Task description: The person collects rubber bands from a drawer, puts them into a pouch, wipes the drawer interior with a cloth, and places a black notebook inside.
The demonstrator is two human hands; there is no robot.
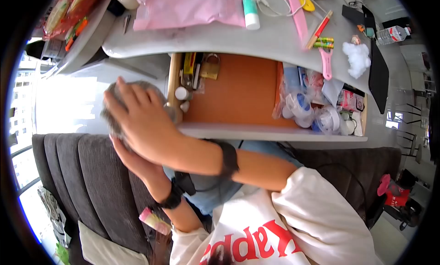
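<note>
Both hands are at the left, beyond the left end of an open drawer (256, 132). My right hand (142, 118) lies over a grey, fuzzy-looking bundle (153, 88), its fingers spread across the top. Below it, my left hand (133, 162) supports the bundle from underneath; most of its fingers are hidden. Inside the drawer is a brown-orange bottom, with a brass padlock (210, 67) and a white bottle (182, 93) at the left end. Clear plastic containers (300, 108) crowd the right end.
On the desk (183, 41) above the drawer lie a pink bag (188, 8), a green-and-white tube (250, 10), a pink razor-like tool (326, 63) and white fluff (357, 59). A dark sofa (103, 173) stands behind. A water bottle (393, 35) is at the far right.
</note>
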